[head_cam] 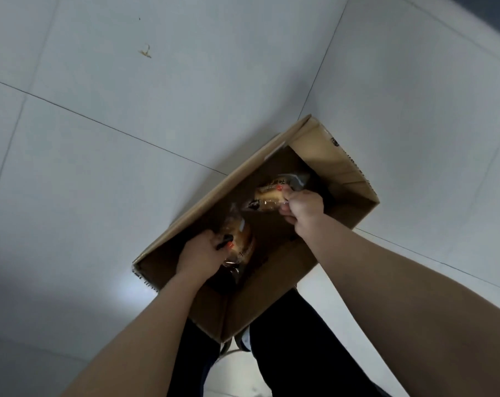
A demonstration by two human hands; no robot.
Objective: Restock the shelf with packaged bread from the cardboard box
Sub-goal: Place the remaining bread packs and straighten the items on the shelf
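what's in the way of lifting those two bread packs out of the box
Nothing visible. The left grip holds the round bread pack, the right grip the long bread pack, and the box is open on top. The shelf is out of view.

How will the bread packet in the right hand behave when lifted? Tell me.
Probably light: the right hand grips the bread packet by one end alone. Its glossy film may slip. The bread inside likely squashes under pressure.

Pale grey tiled floor [185, 96], thin dark grout lines, small orange scrap [145, 52], bright glare patch
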